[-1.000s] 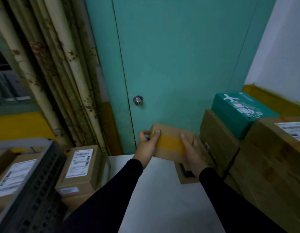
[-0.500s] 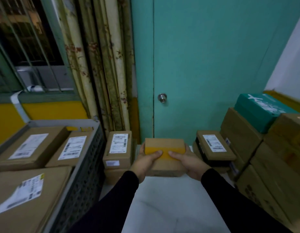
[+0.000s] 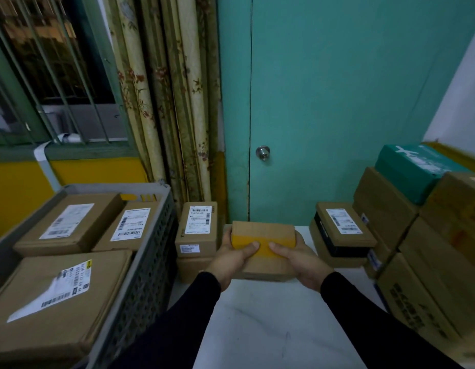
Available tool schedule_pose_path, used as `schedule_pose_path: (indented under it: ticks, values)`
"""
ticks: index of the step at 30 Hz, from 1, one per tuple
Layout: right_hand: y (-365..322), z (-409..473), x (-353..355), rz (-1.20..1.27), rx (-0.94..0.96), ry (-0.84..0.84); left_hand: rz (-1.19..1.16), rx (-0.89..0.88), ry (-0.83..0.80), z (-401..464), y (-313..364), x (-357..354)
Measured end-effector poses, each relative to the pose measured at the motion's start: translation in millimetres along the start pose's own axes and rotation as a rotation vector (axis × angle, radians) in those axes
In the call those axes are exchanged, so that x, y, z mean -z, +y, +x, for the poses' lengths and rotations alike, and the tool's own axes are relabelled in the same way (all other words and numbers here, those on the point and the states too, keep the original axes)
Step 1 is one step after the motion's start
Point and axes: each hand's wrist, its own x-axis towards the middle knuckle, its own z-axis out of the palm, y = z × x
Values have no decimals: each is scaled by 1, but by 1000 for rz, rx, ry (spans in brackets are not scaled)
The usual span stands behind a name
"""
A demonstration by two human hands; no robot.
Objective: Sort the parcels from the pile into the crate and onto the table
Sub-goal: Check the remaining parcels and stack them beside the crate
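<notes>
A small cardboard parcel (image 3: 263,235) with a yellow tape band is held over the white table (image 3: 271,328), near its far edge. My left hand (image 3: 232,258) grips its left side and my right hand (image 3: 301,261) grips its right side, thumbs on top. To the left stands a grey perforated crate (image 3: 148,265) holding three labelled parcels, the nearest one (image 3: 58,296) being large. The pile of cardboard boxes (image 3: 430,262) rises at the right, topped by a teal box (image 3: 412,169).
Two stacked labelled parcels (image 3: 197,233) stand on the table beside the crate. Another labelled parcel (image 3: 343,230) lies on a stack at the pile's left edge. A teal door (image 3: 337,102) with a knob and a curtain (image 3: 164,102) are behind the table.
The view has swung left, bringing the crate into sight. The held parcel has come away from the pile toward the table's middle and lower, both hands still gripping it.
</notes>
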Motion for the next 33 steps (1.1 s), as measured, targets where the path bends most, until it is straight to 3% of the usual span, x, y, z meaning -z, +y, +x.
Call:
schedule_pose_path:
  ticks: [3, 8, 11, 17, 25, 33]
  values:
    - [-1, -4, 5, 95, -10, 36, -22, 19, 1, -4, 7, -2]
    - [-14, -7, 19, 256, -18, 88, -283, 170, -5, -2, 18, -2]
    - [-18, -11, 22, 237, 50, 81, -225, 195, -35, -9, 23, -8]
    - [-13, -13, 18, 313, -43, -14, -119, 120, -83, -7, 24, -15]
    - [-12, -8, 12, 172, 62, -65, -77, 18, -32, -1, 15, -17]
    - [-14, -11, 4, 191, 79, -72, -19, -43, -6, 0, 19, -14]
